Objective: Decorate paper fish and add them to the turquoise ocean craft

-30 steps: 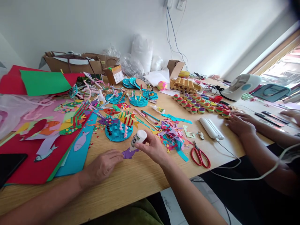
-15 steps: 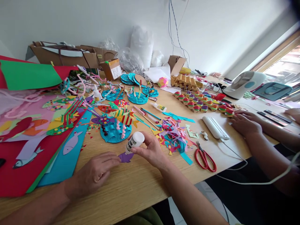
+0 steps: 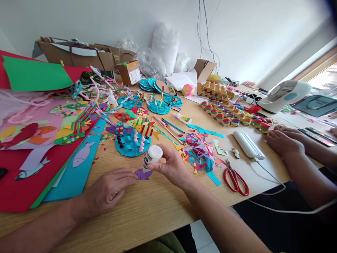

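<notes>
A small purple paper fish [image 3: 143,174] lies flat on the wooden table in front of me. The fingertips of my left hand [image 3: 112,186] press together on its left end and hold it there. Wrapped round a white glue bottle [image 3: 152,157], my right hand [image 3: 172,165] tips it nozzle down over the fish. The bottle's tip is at the fish's upper edge; whether glue is coming out I cannot tell. Just behind stands a blue disc [image 3: 123,149] with fuzzy stems and striped and dotted paper fish [image 3: 143,126] on it.
Red scissors [image 3: 235,179] and paper scraps [image 3: 200,151] lie to the right, near a white corded device [image 3: 247,144]. Coloured sheets [image 3: 79,175] cover the left side. Another person's hands [image 3: 285,142] rest at the far right. Painted egg-carton pieces [image 3: 231,116] sit behind.
The view has shifted slightly, so the table's things appear a little farther right. Both hands keep nearly the same pose, the bottle still tipped over the purple fish.
</notes>
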`<act>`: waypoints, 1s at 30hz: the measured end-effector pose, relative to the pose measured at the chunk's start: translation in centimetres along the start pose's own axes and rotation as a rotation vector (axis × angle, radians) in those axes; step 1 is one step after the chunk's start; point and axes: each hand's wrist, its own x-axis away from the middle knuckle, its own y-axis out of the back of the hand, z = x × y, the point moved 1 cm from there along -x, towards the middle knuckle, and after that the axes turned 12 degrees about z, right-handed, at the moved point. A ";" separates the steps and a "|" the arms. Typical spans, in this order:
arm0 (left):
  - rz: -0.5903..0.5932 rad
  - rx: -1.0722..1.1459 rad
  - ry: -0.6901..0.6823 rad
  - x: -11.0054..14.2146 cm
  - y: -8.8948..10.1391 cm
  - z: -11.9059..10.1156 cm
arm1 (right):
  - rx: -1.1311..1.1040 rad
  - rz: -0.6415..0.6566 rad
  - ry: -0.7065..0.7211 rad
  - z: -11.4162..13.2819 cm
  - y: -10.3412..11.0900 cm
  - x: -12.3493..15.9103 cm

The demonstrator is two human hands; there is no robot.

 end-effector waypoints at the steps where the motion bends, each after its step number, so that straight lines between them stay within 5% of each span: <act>1: 0.001 -0.014 -0.010 0.0 0.1 0.0 | 0.004 0.015 0.005 0.1 0.0 -0.1; 30: 0.042 -0.094 -0.041 -0.5 -0.2 -0.3 | 0.041 0.016 -0.021 -0.5 -0.8 -0.5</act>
